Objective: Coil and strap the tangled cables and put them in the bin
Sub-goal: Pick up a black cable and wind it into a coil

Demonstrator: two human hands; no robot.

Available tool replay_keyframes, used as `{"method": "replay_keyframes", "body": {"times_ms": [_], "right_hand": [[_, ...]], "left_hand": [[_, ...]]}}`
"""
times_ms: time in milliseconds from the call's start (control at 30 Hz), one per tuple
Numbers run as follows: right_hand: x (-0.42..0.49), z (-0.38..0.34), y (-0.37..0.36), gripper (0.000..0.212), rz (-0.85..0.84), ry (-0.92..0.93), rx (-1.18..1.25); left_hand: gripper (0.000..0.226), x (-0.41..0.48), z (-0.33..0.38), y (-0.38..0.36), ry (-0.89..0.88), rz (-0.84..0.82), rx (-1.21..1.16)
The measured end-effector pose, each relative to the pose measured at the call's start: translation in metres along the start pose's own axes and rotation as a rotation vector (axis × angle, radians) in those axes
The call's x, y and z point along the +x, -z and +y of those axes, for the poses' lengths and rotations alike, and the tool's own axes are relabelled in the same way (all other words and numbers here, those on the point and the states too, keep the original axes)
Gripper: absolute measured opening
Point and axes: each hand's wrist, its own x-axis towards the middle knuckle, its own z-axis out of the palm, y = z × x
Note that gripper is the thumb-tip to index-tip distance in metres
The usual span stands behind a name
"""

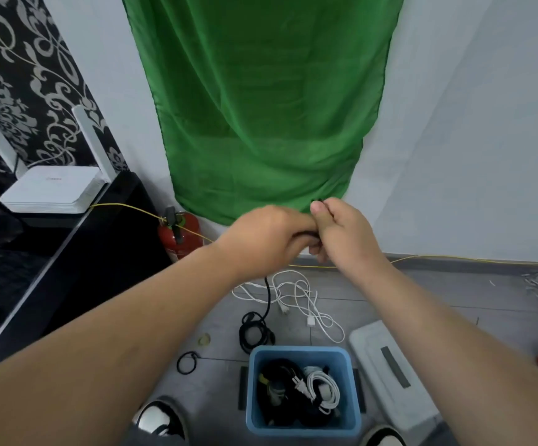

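Both hands are raised together above the floor. My left hand (269, 241) and my right hand (341, 233) grip a black cable (267, 296) between them; it hangs down from my left hand to a loose black heap on the floor. A tangled white cable (306, 300) lies on the tiles just beyond the bin. The blue bin (304, 428) stands at my feet and holds coiled black and white cables. Black elastic bands (187, 362) and a yellowish band (204, 340) lie left of the bin.
A white lid (390, 371) lies right of the bin. A red fire extinguisher (180, 235) stands by the wall under a green cloth (261, 107). A thin yellow wire (454, 259) runs along the baseboard. A white router (52, 191) sits on a black cabinet at left.
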Motion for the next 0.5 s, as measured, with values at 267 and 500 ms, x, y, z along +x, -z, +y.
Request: {"method": "replay_keyframes", "body": {"times_ms": [267,500], "right_hand": [[-0.008,-0.009,0.005,0.043,-0.288,-0.262,0.4],[-0.012,-0.019,0.019,0.032,-0.588,-0.377,1.18]], "left_hand": [[0.01,0.001,-0.044,0.011,0.223,0.166,-0.259],[0.014,-0.002,-0.03,-0.023,0.442,0.124,-0.568]]}}
